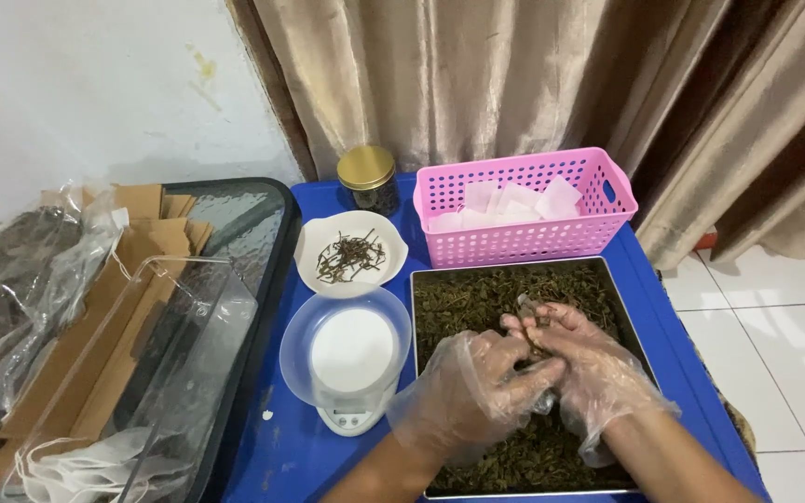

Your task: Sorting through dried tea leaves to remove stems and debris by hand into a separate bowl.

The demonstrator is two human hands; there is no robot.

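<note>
Both hands sit over the metal tray [607, 279] of dried leaves [458, 303]. Left hand [472, 387] and right hand [584, 368], in clear plastic gloves, are pressed together, fingers closed on a pinch of leaves at tray centre. Leaves look light, brittle, loose: pinch gently or they crumble. Left of the tray: digital scale [351, 359]; behind it, a pink basket [524, 210].

A home room: beige curtains [514, 84] hang far behind a blue worktop [291, 456], white floor tiles [775, 335] at right.
</note>
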